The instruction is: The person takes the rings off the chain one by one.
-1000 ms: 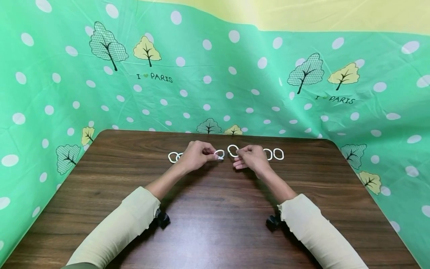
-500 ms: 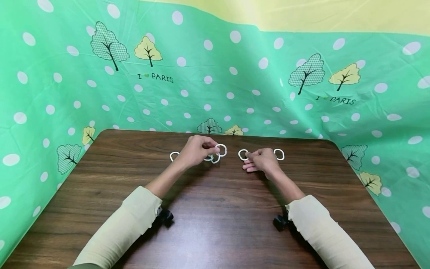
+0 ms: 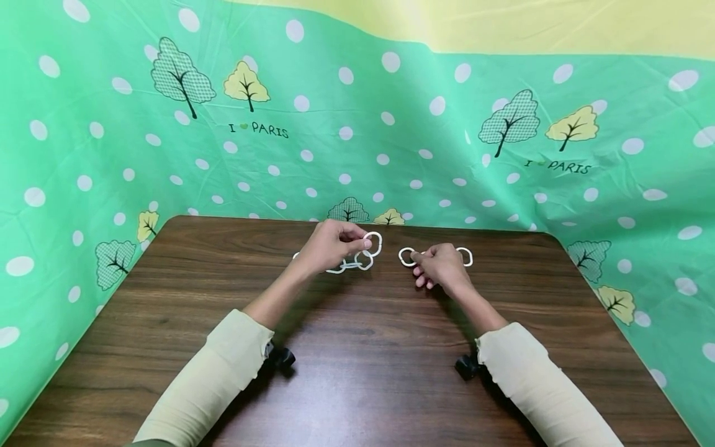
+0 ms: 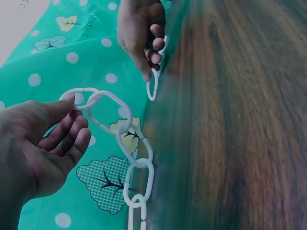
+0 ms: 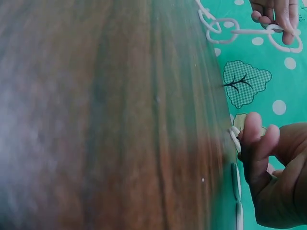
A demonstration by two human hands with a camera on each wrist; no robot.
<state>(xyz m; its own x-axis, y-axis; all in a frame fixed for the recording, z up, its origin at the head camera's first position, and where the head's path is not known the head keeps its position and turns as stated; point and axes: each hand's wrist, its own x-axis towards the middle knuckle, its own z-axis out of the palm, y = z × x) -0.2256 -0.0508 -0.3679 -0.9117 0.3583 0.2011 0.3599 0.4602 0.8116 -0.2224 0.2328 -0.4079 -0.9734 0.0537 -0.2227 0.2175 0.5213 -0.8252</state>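
My left hand (image 3: 332, 247) pinches the end link of a white plastic chain (image 4: 152, 179) between thumb and fingertip, raised above the table. In the left wrist view the links hang down from the fingers, hooked through one another, with small gaps in some. My right hand (image 3: 444, 268) pinches a white link (image 3: 400, 256) at the right, low near the tabletop. Another white link (image 3: 471, 256) lies just beyond that hand. Fingers hide what lies between these two links, so I cannot tell whether they are joined.
Dark wood-grain table (image 3: 357, 347) under both hands. Behind its far edge hangs a green dotted curtain (image 3: 313, 161) printed with trees. A black wrist device (image 3: 283, 359) sits below the left sleeve, another black device (image 3: 466, 366) below the right.
The left hand has lifted its end link higher and slightly right, drawing more of the chain off the table. The right hand has moved right and lower with its link, away from the left.
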